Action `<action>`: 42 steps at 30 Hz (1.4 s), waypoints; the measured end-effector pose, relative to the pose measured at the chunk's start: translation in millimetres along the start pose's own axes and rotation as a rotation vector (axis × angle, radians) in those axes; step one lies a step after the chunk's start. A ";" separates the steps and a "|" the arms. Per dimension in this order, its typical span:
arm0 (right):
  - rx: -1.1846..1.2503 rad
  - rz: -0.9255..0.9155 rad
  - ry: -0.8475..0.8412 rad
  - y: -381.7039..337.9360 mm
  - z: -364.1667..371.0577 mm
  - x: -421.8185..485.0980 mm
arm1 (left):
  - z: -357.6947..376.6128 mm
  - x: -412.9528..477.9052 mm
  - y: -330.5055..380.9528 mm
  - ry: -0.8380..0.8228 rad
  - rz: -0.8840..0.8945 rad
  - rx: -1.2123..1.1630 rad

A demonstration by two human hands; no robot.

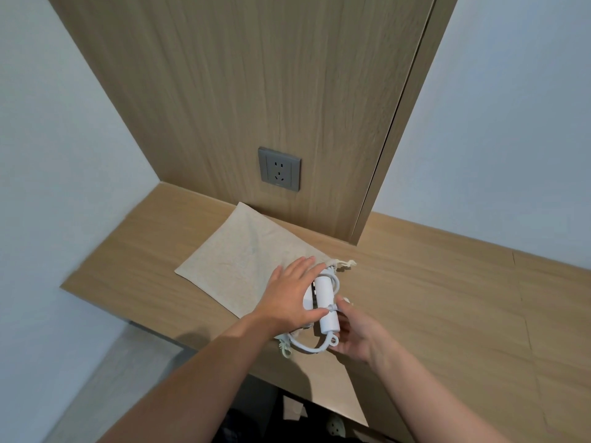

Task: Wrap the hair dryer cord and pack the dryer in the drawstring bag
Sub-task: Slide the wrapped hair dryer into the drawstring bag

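Observation:
A white hair dryer (325, 303) lies at the open end of a flat beige drawstring bag (243, 257) on the wooden shelf. Its white cord (308, 346) loops below the handle and around the body. My left hand (289, 297) lies over the dryer's left side, fingers stretched out flat and thumb pressed against the handle. My right hand (355, 332) cups the handle from the right and below, fingertips by the cord tie. The bag's drawstring ends (347, 264) stick out past the dryer.
A grey wall socket (279, 168) sits in the wood panel behind the bag. The wooden shelf (447, 298) runs to the right; its front edge drops off near my arms. White walls close in left and right.

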State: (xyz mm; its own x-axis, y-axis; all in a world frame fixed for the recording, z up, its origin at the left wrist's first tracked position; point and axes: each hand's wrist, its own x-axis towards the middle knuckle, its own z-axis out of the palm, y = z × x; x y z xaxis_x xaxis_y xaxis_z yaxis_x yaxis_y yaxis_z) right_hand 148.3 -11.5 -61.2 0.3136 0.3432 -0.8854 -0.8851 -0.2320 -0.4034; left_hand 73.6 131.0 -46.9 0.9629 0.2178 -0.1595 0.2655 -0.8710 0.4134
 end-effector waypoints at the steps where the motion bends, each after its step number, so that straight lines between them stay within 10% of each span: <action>1: -0.021 -0.032 0.001 0.5 0.7 0.0 | -0.5 0.0 0.9 0.004 -0.016 -0.019; 10: -0.169 -0.221 0.015 -3.0 10.3 -5.9 | -9.2 17.6 -1.6 0.174 -0.256 -0.248; 22: -0.416 -0.326 -0.054 -34.6 30.0 -17.4 | -30.5 26.3 15.2 0.176 -0.155 -0.531; 32: -0.467 -0.714 0.358 -20.2 43.3 -5.1 | -35.6 24.4 8.5 0.234 -0.199 -0.408; 42: -0.850 -0.773 0.261 -25.7 41.5 -2.7 | -34.1 36.8 5.3 0.275 -0.282 -0.512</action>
State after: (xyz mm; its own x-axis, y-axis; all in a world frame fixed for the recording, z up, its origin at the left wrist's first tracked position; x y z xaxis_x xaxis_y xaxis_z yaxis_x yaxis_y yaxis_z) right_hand 155.9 31.3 -38.8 0.8143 0.4853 -0.3185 0.0540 -0.6097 -0.7908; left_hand 112.0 149.4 -19.9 0.8121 0.5716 -0.1174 0.4347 -0.4584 0.7752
